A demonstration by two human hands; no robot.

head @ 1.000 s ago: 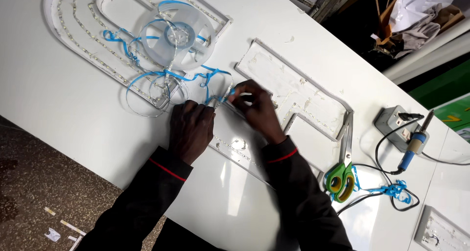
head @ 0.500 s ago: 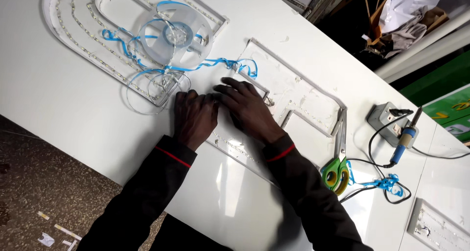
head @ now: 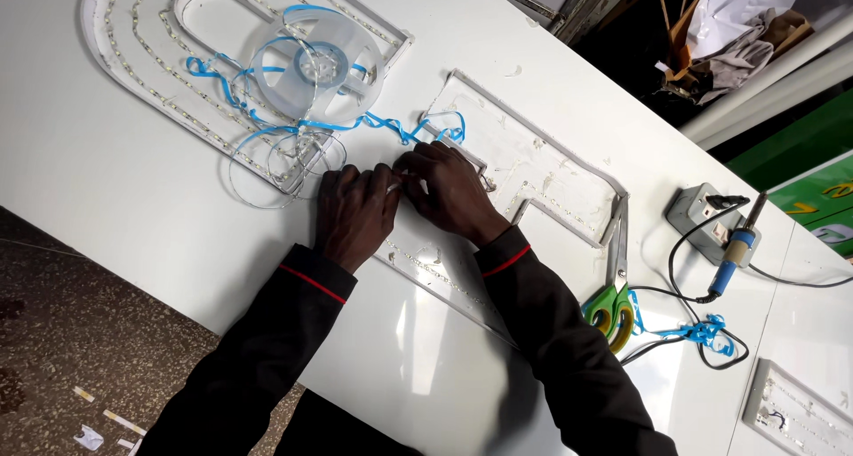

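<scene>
Since a moment ago both hands have pulled closer together. The left hand (head: 355, 214) and right hand (head: 447, 192) now meet, fingers pinched narrow on a thin white strip of tiny lights (head: 392, 188) lying in the white letter-shaped tray (head: 569, 185) on the white table (head: 107, 180). The curly blue ribbon (head: 400, 129) lies just past the fingers, by the clear plastic reel (head: 315, 67). I think the ribbon could snag the fingers, or the strip could go down crooked.
</scene>
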